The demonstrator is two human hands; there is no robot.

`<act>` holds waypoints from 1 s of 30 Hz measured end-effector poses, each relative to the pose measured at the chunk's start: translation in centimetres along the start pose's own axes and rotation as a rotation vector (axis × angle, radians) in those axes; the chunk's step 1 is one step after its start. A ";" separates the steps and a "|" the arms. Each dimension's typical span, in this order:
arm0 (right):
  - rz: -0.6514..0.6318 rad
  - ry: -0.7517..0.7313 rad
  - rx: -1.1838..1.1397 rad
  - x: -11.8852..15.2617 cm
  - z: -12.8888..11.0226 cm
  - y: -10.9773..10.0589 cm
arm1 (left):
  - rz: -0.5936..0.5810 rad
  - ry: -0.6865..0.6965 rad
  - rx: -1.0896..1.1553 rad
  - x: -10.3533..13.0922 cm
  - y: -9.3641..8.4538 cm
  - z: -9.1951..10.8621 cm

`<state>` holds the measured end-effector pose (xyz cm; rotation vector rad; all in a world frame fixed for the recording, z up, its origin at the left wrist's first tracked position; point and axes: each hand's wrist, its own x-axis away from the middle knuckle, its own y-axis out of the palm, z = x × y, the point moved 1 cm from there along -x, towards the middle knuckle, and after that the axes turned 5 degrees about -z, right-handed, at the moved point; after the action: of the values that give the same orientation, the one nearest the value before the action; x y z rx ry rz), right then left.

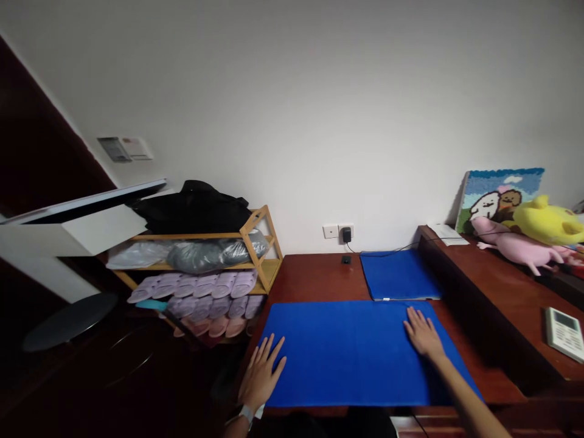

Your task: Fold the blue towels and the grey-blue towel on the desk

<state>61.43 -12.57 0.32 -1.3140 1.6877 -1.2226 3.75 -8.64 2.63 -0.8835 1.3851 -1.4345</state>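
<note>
A large blue cloth [351, 353] lies spread flat on a dark red-brown table [314, 280]. My left hand [263, 374] rests palm down with fingers spread on the cloth's left edge. My right hand [423, 333] lies flat with fingers apart near the cloth's upper right corner. Neither hand holds anything. A second, smaller folded blue cloth [398, 275] sits behind the large one, towards the wall.
A raised wooden ledge [497, 292] on the right carries a white remote [564, 333], pink and yellow plush toys [524, 240] and a picture [497, 194]. Left of the table stands a bamboo rack [260, 249] with several slippers and bags. A wall socket with a charger [345, 233] is behind.
</note>
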 end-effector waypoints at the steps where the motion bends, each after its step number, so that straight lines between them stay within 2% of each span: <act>1: 0.006 0.021 0.002 -0.5 2.5 -0.9 | 0.006 0.000 -0.002 0.0 0.0 0.0; 3: 0.028 0.017 -0.012 -1.2 6.1 -2.1 | 0.019 0.004 -0.012 0.1 0.1 0.0; 5: 0.076 -0.026 -0.043 -1.6 8.2 -2.5 | 0.030 0.008 -0.028 0.1 0.3 -0.1; 10: 0.125 -0.053 -0.067 -1.6 9.7 -0.9 | 0.057 0.008 -0.067 -0.9 -0.2 -0.2; 14: 0.121 -0.037 -0.025 -1.8 10.4 -0.3 | 0.114 -0.021 -0.090 -4.5 -1.4 0.0; 16: 0.148 -0.017 0.036 -2.1 9.6 -0.5 | 0.133 -0.043 -0.089 -7.1 -1.8 0.2; 18: 0.182 -0.031 0.097 -2.4 7.0 -0.7 | 0.125 -0.054 -0.078 -9.6 -1.6 0.4; 20: 0.178 -0.089 0.116 -2.7 2.8 -0.6 | 0.099 -0.059 -0.061 -11.6 -1.1 0.5; 23: 0.065 -0.184 0.083 -3.0 -4.0 0.4 | 0.035 -0.095 -0.043 -13.2 0.4 0.1; 25: -0.001 -0.211 0.069 -3.0 -6.7 1.3 | -0.001 -0.121 -0.044 -13.4 1.3 -0.5; 27: -0.023 -0.213 0.064 -3.0 -7.0 2.1 | -0.009 -0.118 -0.045 -13.2 1.9 -1.0; 30: -0.012 -0.200 0.066 -3.0 -3.2 2.1 | 0.016 -0.105 -0.038 -13.0 2.2 -1.4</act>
<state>58.70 -8.69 -0.70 -1.3599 1.4883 -1.1042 6.81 4.18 1.61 -0.9565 1.3410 -1.3347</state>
